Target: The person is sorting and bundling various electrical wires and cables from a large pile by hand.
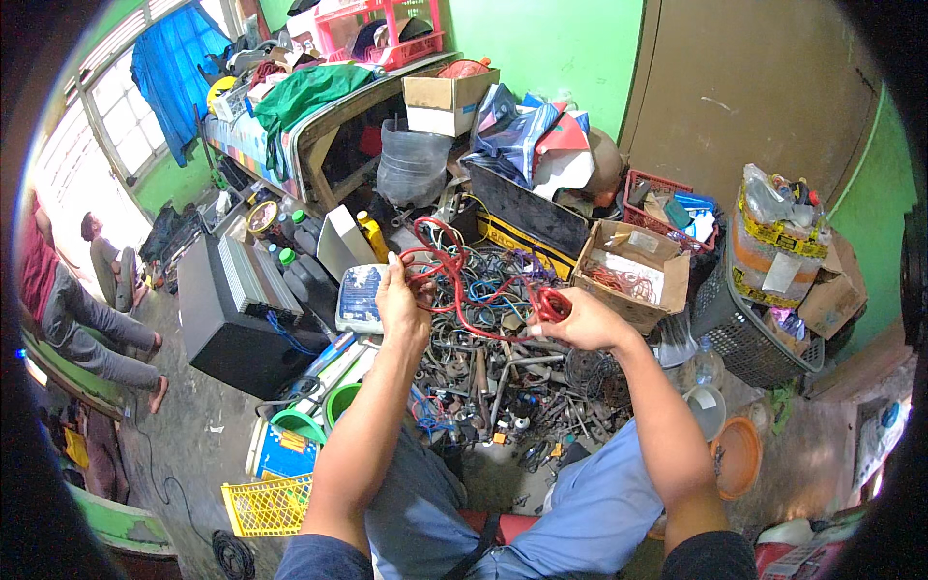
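Observation:
A length of red cable (458, 265) hangs in loose loops between my two hands, above a heap of tools and wires. My left hand (398, 302) is closed on one end of the loops, its fingers pinched around the strands. Several turns of the same cable are gathered in my right hand (586, 321), whose thumb and fingers close round the small coil. Below lies the pile of tangled wires (503, 280), and nearer me are metal tools and parts (503, 387). Both forearms reach in from the lower edge, over my knees.
An open cardboard box (633, 266) with red wire stands right of the heap, beside a grey basket (749, 324). Left are a blue-and-white container (360, 295), a black speaker-like box (227, 324) and a yellow crate (266, 507). Two people are at far left, one standing (82, 300).

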A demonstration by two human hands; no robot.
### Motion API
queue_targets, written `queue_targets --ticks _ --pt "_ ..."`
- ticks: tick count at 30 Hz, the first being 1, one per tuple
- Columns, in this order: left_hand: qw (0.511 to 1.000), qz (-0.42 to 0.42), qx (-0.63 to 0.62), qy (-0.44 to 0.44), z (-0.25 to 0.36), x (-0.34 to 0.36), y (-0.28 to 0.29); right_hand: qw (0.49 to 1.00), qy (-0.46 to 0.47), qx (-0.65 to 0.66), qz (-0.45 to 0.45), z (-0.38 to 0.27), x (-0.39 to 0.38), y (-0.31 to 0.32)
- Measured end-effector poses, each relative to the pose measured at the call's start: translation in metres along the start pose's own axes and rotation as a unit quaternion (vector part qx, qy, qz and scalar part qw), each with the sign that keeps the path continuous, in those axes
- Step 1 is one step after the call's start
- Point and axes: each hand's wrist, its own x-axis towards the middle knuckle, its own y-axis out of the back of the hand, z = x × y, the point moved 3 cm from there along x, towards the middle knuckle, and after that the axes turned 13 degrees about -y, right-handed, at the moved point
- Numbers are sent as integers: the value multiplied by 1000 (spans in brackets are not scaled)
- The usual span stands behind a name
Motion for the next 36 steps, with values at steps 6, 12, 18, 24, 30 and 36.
queue_targets --ticks 6,12,18,24,30,36 --pt "999 32 18 -35 -1 -5 -2 995 16 59 -82 -10 -10 -4" --pt "995 -40 70 -66 -4 -10 -6 987 48 128 79 -27 -11 -10" --pt "954 -211 206 47 -9 -29 -23 937 102 109 315 -33 -11 -4" --pt "816 -268 443 -255 1 4 2 879 139 122 440 -39 -17 17" --pt "869 -307 376 -94 27 -31 -36 873 175 106 443 -38 -21 14" --pt "888 -266 355 -125 22 -25 -25 864 284 -24 415 -54 -27 -3"
